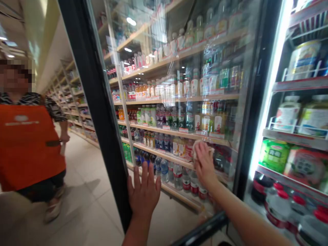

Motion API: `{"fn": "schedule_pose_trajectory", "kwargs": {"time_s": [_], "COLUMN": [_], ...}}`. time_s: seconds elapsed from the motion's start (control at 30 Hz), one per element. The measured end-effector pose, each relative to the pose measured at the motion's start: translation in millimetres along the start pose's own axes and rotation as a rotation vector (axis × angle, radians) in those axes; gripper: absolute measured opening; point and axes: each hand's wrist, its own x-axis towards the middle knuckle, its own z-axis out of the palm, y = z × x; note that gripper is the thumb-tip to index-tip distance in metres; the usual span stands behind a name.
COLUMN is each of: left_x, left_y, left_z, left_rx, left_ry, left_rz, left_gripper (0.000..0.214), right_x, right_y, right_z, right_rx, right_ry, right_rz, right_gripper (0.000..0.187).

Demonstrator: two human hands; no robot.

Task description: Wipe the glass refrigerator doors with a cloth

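Note:
A black-framed glass door (88, 85) of a drinks fridge stands swung out in front of me. My right hand (204, 160) presses a pale, crumpled cloth (196, 147) against the lower right part of the pane, with the fingers lying over it. Flat against the glass at the lower left, beside the dark frame, rests my left hand (144, 191), its fingers spread and holding nothing. Bottles on wooden shelves show through the pane, mixed with reflections.
To the right, the lit fridge holds cartons (275, 155), cans and red-capped bottles (280, 205). A person in an orange apron (30, 147) is on the left in the aisle. Long shop shelves (77, 92) run behind, over a tiled floor (84, 194).

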Motion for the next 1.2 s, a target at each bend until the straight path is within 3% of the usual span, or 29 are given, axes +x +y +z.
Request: {"fn": "schedule_pose_trajectory", "kwargs": {"time_s": [0.07,0.1,0.13,0.23,0.3,0.47,0.53,0.6,0.67,0.83,1.0,1.03,1.17,1.2], "left_x": [0,0,1,1,2,1,0,0,0,2,2,2,1,0], "left_y": [0,0,0,1,1,1,0,0,0,1,0,0,-2,-2], "left_z": [0.1,0.0,-0.1,-0.6,-0.9,0.3,1.4,1.8,1.1,-0.6,1.2,1.7,3.0,2.9], "left_rx": [0.011,0.015,0.018,0.018,0.017,0.021,0.011,0.004,-0.002,-0.014,-0.016,-0.015,-0.014,-0.019], "left_ry": [-0.006,-0.006,-0.004,0.004,0.005,0.001,0.003,0.002,0.001,0.005,-0.001,-0.001,0.017,0.019], "left_rz": [0.004,0.005,0.006,0.010,0.014,0.003,-0.004,-0.004,-0.003,-0.001,0.006,0.005,-0.008,-0.014], "left_gripper": [0.077,0.077,0.077,0.076,0.076,0.076,0.075,0.075,0.076,0.078,0.077,0.077,0.076,0.076], "right_x": [4,4,2,-9,-14,-13,-15,-15,-9,6,-12,-12,-6,-5], "right_y": [4,4,3,-3,-1,13,11,8,7,8,-2,-1,2,1], "right_z": [-1,-1,-1,-1,-2,-1,2,2,-1,-6,0,0,1,1], "right_rx": [0.009,0.006,-0.003,-0.031,-0.040,-0.008,-0.008,-0.019,-0.018,0.029,-0.019,-0.026,-0.024,-0.026], "right_ry": [0.121,0.135,0.104,-0.123,-0.169,0.116,0.065,-0.053,-0.084,0.128,-0.151,-0.146,0.044,0.049], "right_rz": [0.168,0.180,0.122,-0.245,-0.320,0.150,0.113,-0.057,-0.125,0.200,-0.206,-0.205,0.071,0.071], "right_gripper": [0.070,0.070,0.071,0.075,0.075,0.070,0.071,0.073,0.075,0.071,0.076,0.076,0.071,0.072]}}
